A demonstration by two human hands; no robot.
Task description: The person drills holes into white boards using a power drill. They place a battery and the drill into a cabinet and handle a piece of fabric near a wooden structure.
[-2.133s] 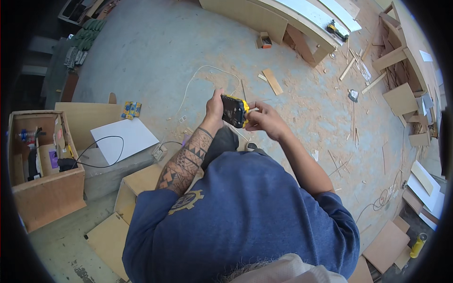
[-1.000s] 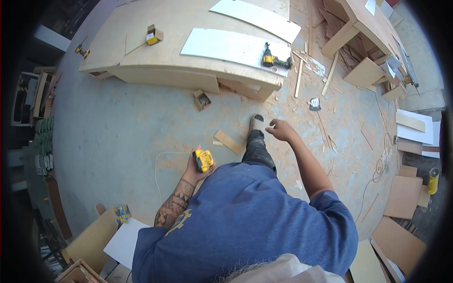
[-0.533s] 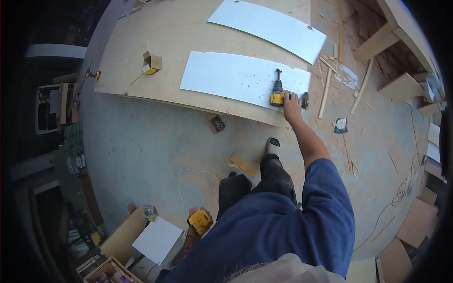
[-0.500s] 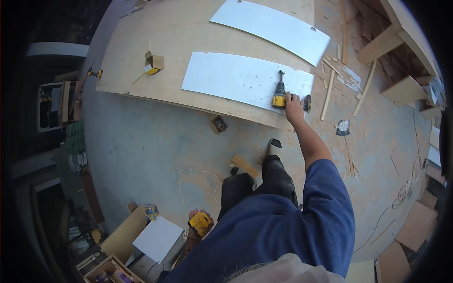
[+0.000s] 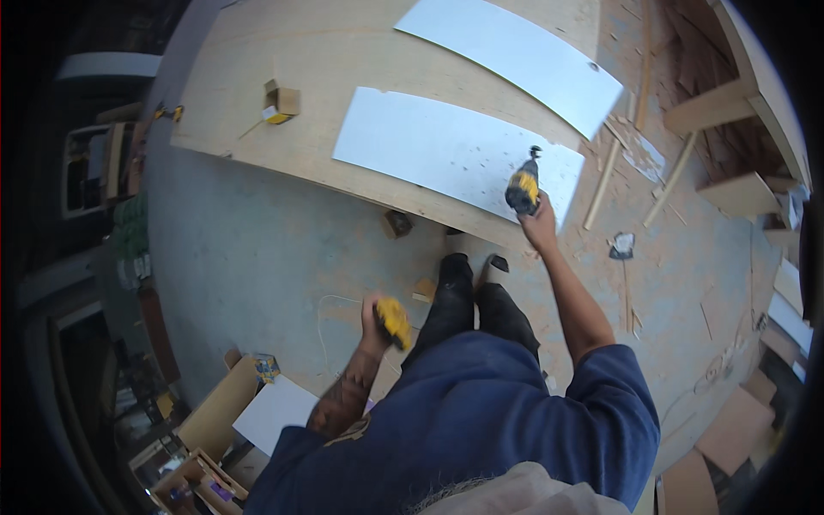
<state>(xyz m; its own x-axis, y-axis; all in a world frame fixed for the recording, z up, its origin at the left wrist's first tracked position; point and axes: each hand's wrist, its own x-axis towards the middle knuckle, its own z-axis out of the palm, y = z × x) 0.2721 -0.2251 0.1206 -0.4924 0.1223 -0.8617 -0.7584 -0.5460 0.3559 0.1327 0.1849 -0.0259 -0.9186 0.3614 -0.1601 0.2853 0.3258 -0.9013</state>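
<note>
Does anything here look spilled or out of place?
Yes, mostly mess. Dark specks are scattered on the nearer white panel, near the drill in the right hand, while the panel's left part looks clean. On the floor to the right, loose wood strips lie at odd angles.

We held yellow-black drill (image 5: 523, 188), bit (image 5: 536, 153) pointing away, over white panel (image 5: 412, 129); blocky yellow-black pack (image 5: 394, 323), also held, tilted, blurred, well apart.
</note>
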